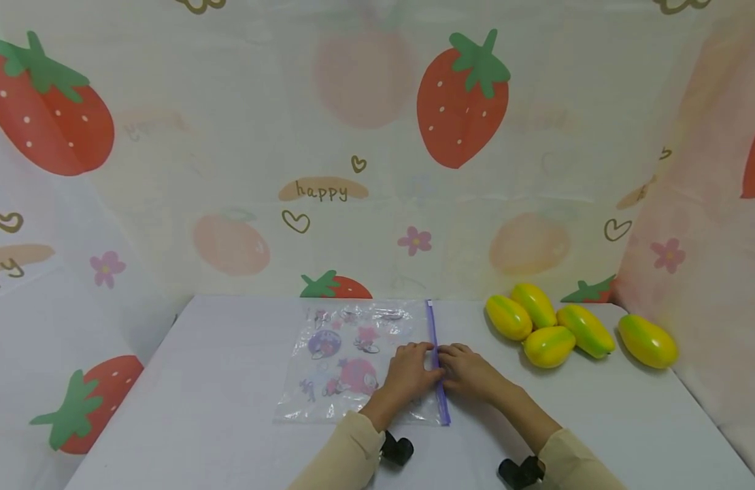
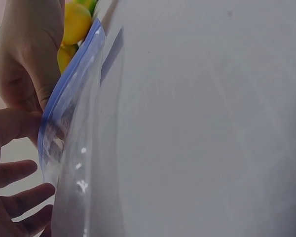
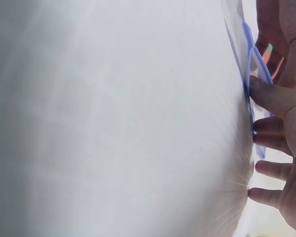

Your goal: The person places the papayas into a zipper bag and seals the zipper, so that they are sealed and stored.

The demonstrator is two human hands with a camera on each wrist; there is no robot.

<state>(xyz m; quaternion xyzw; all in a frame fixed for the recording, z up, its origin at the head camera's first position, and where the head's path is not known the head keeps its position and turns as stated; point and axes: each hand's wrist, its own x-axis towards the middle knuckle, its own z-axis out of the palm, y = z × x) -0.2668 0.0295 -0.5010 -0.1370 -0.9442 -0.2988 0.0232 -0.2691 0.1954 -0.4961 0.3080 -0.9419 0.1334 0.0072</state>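
Observation:
A clear zip bag [image 1: 353, 401] printed with pink and purple cartoon figures lies flat on the white table, its purple zip edge [image 1: 445, 408] to the right. My left hand [image 1: 409, 373] pinches the bag at that edge from the printed side. From the other side my right hand [image 1: 472, 373] grips the same edge, close to the left fingers. In the right wrist view the purple strips [image 3: 263, 64] stand apart near the right thumb [image 3: 271, 96]. The left wrist view shows the left hand's other fingers [image 2: 27, 200] spread beside the bag. Part of each grip is hidden.
Several yellow-green mango-like fruits [image 1: 549, 347] lie at the back right of the white table [image 1: 218, 381], one of them [image 1: 648, 341] apart from the others. A strawberry-patterned cloth [image 1: 365, 224] hangs behind and along the sides.

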